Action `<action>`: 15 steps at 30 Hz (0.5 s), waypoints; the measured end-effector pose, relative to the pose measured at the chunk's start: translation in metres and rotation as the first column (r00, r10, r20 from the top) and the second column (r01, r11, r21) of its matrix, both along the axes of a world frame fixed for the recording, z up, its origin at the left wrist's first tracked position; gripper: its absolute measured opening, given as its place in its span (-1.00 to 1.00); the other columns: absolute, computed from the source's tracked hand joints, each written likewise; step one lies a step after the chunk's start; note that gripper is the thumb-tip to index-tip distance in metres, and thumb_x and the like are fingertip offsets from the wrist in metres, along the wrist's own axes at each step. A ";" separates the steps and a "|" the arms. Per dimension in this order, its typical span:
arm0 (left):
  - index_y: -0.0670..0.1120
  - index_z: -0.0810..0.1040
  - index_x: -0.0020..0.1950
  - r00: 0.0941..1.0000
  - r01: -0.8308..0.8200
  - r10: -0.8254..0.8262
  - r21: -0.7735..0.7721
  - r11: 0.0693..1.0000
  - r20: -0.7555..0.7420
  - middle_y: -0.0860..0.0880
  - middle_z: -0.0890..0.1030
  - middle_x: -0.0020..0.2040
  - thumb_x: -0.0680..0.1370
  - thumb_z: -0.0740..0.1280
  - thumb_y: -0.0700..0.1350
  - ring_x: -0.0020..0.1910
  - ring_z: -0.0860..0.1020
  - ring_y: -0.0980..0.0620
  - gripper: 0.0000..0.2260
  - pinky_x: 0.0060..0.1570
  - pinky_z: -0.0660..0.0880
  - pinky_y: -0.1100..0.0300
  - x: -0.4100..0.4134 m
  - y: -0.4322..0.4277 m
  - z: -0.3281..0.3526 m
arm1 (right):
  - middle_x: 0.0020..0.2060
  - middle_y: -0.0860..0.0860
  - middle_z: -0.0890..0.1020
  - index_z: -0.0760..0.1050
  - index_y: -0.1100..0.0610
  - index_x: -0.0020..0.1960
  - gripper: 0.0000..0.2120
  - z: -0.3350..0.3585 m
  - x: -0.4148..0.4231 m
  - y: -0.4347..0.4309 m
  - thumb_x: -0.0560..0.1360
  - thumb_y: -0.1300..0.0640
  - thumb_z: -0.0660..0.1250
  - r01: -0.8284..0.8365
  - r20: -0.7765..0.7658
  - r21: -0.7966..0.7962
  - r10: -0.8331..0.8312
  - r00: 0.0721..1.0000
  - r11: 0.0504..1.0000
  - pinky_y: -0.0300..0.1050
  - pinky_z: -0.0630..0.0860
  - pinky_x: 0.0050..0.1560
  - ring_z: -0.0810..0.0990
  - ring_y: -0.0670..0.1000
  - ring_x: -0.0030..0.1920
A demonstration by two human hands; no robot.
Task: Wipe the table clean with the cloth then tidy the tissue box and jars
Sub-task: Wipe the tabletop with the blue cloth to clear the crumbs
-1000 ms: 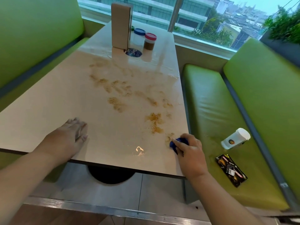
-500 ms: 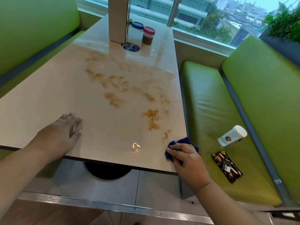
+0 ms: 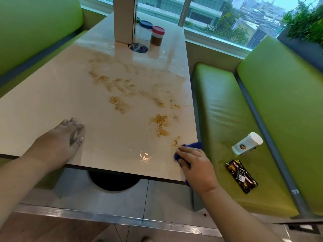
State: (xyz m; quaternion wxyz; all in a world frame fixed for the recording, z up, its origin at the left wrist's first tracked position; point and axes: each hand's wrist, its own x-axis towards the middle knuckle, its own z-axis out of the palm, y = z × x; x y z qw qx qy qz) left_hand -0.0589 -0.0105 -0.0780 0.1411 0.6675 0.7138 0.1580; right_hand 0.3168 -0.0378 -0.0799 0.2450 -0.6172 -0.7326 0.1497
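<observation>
We had our right hand (image 3: 197,165) at the near right corner of the pale, glossy surface (image 3: 43,102), its fingers (image 3: 185,151) bent over and holding a small dark blue cloth (image 3: 194,145) that lay pressed flat on the top, right at the edge. Our left hand (image 3: 59,142) rested palm down near the front edge, well apart from the cloth, its fingers (image 3: 75,124) straight and holding nothing. Patches of brown, grainy spill (image 3: 160,124) spread across the middle of the top, the nearest patch just beside the cloth. At the far end by the window stood a tall tan cardboard tissue box (image 3: 123,20), and just to its right a clear jar with a blue lid (image 3: 145,30) and a jar of brown contents with a red lid (image 3: 157,35). On the green padded bench seat (image 3: 227,110) to the right lay a white lidded paper cup (image 3: 247,144) on its side and, near it, a flat black sachet (image 3: 241,175).
</observation>
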 end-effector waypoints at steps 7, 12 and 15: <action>-0.05 0.39 0.38 1.000 -0.010 0.010 -0.008 1.000 0.013 -0.07 0.24 0.49 0.55 0.27 -0.10 0.48 0.15 -0.01 -0.61 0.39 0.15 0.07 0.000 0.001 0.001 | 0.15 -0.13 0.52 0.63 -0.09 0.10 -0.77 -0.005 0.001 0.004 0.44 0.05 0.43 0.070 0.165 0.104 -0.087 0.983 0.992 -0.08 0.36 0.22 0.38 -0.02 0.16; -0.03 0.39 0.38 0.999 -0.009 0.010 -0.018 1.000 0.035 -0.06 0.23 0.49 0.54 0.27 -0.09 0.49 0.14 -0.01 -0.61 0.40 0.16 0.05 -0.001 0.001 0.001 | 0.13 -0.18 0.50 0.59 -0.09 0.16 -0.72 -0.010 -0.004 -0.009 0.47 0.11 0.41 -0.073 0.098 0.018 0.070 0.993 0.997 -0.26 0.28 0.24 0.34 -0.13 0.14; -0.05 0.38 0.39 1.000 0.000 0.000 -0.009 1.000 0.020 -0.07 0.22 0.49 0.55 0.26 -0.10 0.49 0.14 -0.01 -0.60 0.39 0.15 0.06 0.000 0.001 0.001 | 0.13 -0.14 0.49 0.61 -0.07 0.14 -0.75 -0.008 0.000 0.005 0.47 0.09 0.40 0.080 0.075 0.068 -0.085 0.994 0.995 -0.20 0.34 0.24 0.32 -0.11 0.13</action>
